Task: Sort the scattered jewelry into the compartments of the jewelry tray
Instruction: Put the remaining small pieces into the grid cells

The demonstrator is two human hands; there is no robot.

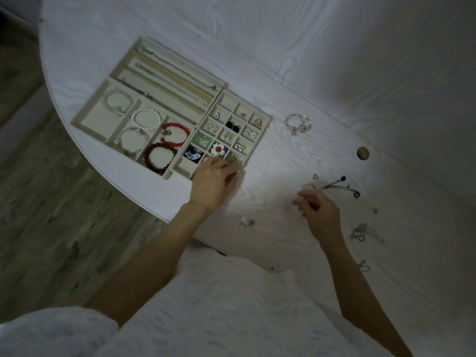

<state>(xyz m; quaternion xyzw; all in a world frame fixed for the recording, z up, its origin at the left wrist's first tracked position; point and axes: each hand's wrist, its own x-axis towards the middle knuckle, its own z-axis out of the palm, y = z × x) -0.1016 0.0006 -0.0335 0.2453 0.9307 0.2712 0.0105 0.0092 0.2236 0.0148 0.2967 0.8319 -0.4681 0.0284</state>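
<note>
The left hand [213, 181] reaches into the near corner of the small-compartment jewelry tray [268, 119]; its fingers [229, 164] are curled over a small piece, the grip unclear. The right hand [319, 210] pinches something tiny on the bench [283, 60]. Earrings fill the compartments; bracelets lie in the bigger tray [77, 119].

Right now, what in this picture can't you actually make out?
- Head view: the left hand covers the cream grid tray's nearest compartments; whatever its fingertips touch is hidden.
- Right hand: fingers curled, contents too small to tell.
- Tangled silvery chains on the white table: blurred, pieces indistinguishable.
</note>
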